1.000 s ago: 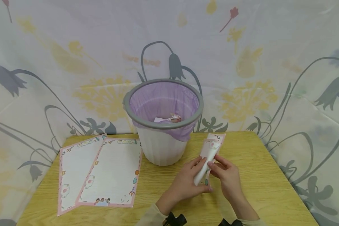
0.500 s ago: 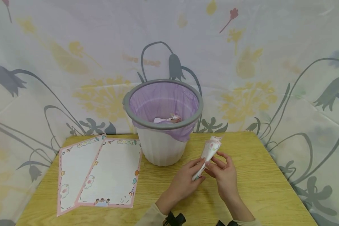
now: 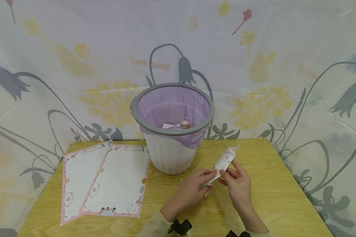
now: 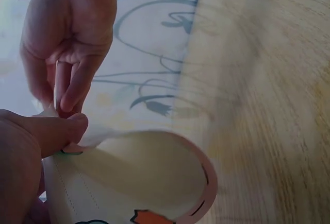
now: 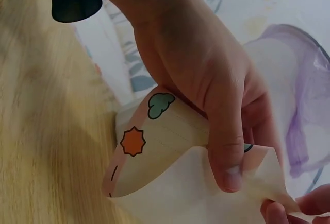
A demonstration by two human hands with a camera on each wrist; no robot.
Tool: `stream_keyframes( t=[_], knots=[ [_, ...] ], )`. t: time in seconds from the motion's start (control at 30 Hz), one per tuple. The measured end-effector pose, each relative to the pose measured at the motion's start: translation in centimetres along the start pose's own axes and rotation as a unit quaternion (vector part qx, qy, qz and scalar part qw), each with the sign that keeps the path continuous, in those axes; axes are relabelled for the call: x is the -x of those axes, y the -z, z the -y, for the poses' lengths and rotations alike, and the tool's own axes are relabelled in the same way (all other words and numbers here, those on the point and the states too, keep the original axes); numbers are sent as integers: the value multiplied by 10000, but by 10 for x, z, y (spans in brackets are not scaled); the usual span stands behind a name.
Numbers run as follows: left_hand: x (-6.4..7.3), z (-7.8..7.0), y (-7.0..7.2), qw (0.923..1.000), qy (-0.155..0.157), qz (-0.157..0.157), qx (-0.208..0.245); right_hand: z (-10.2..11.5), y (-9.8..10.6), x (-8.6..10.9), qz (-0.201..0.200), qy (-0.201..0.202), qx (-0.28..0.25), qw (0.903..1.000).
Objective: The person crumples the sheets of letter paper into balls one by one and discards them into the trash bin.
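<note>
Both hands hold a patterned sheet of paper (image 3: 224, 160) with a pink border, above the wooden table to the right of the bin. It is rolled and crumpled into a narrow bundle. My left hand (image 3: 191, 187) pinches its near end, the thumb (image 4: 59, 131) lying on top of the paper in the left wrist view. There the sheet's free end (image 4: 139, 162) curls into a wide loop. Higher up the bundle, my right hand (image 3: 238, 189) pinches a crumpled part between thumb and fingers. Only its fingertips (image 5: 276, 213) show in the right wrist view.
A white bin with a grey rim (image 3: 172, 132) and purple liner (image 3: 163, 105) stands at the table's back middle. Some paper scraps (image 3: 184, 123) lie in it. Two overlapping flat sheets, one in front (image 3: 115, 181) and one behind (image 3: 78, 179), lie at the left.
The paper has gone from a longer, flat-folded strip to a shorter, crumpled bundle. Both hands have shifted slightly while squeezing it.
</note>
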State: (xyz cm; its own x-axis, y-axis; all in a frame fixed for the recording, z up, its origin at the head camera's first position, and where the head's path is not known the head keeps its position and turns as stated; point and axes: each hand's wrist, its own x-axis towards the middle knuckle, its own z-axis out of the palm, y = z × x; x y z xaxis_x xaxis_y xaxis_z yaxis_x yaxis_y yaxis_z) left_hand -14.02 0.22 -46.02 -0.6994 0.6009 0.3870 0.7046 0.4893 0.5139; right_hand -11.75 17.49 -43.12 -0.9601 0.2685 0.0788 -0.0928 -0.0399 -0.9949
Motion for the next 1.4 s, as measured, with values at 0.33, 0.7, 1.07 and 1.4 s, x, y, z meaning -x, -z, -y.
stream_keyframes(
  t=[0.33, 0.7, 1.07, 1.4],
  knots=[
    [-1, 5, 4, 9992, -112, -263, 291, 0, 4, 0, 179, 145, 155, 9996],
    [-5, 11, 7, 9821, -684, -1414, 1042, -1, 9, -9, 813, 7, 148, 9966],
    [-4, 16, 13, 9858, -1555, -627, -37, -14, 21, -14, 2071, -772, -451, 9742],
    [2, 11, 11, 9921, -1126, -119, 532, -14, 12, -14, 1714, -1071, -529, 9779]
  ],
)
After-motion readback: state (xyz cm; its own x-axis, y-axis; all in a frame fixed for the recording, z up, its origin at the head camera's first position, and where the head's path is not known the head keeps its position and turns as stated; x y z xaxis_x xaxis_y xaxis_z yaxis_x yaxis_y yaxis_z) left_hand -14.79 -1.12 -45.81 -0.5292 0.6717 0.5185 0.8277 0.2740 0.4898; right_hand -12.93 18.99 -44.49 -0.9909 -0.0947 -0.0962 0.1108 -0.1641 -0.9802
